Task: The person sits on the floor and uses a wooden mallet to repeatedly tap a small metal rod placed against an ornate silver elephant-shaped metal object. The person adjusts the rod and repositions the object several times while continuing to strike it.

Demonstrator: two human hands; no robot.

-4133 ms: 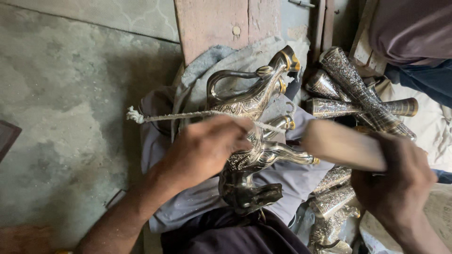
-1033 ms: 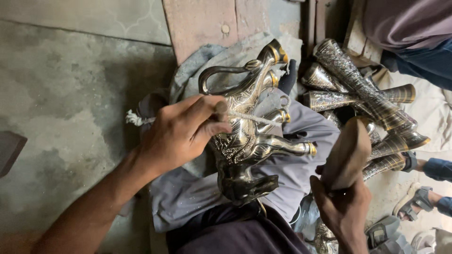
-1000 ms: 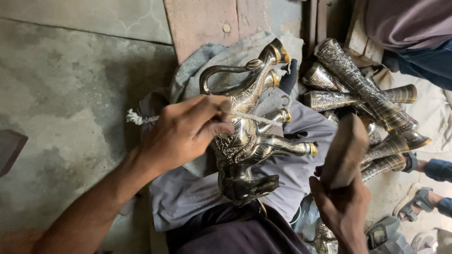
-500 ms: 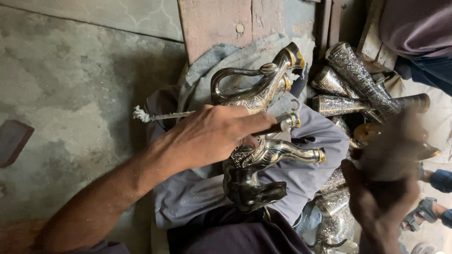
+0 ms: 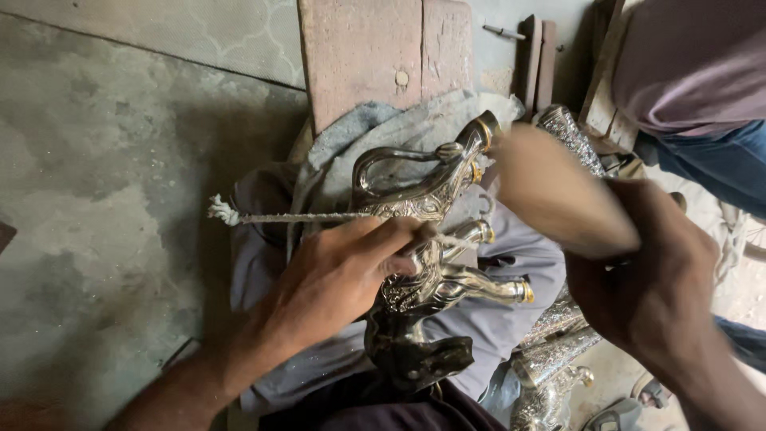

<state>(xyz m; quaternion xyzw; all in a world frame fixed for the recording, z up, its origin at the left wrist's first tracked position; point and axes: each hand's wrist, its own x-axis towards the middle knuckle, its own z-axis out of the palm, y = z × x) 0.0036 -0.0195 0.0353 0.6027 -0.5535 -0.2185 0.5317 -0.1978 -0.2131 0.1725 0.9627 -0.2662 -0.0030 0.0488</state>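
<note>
Presently, item by item, largest first.

Concrete floor: grey, stained, fills the left half of the view.

Wooden block: reddish, at the floor's top edge, behind the cloth.

Grey cloth: spread over my lap, carrying the work.

Silver animal figure: ornate, chased metal with gilt tips, lying across the cloth's middle, its curled handle toward the block and its dark base toward me.

Wooden mallet: pale, blurred with motion. A second ago it stood low by the cloth's right edge; now it is over the figure's upper end, so I judge a blow is landing.

My right hand: closed round the mallet's shaft.

My left hand: fingers pinched narrow on a thin metal punch, pressed against the figure.

Embossed silver pieces: heaped off the cloth's right edge.

Another person's trousers: top right corner.
</note>
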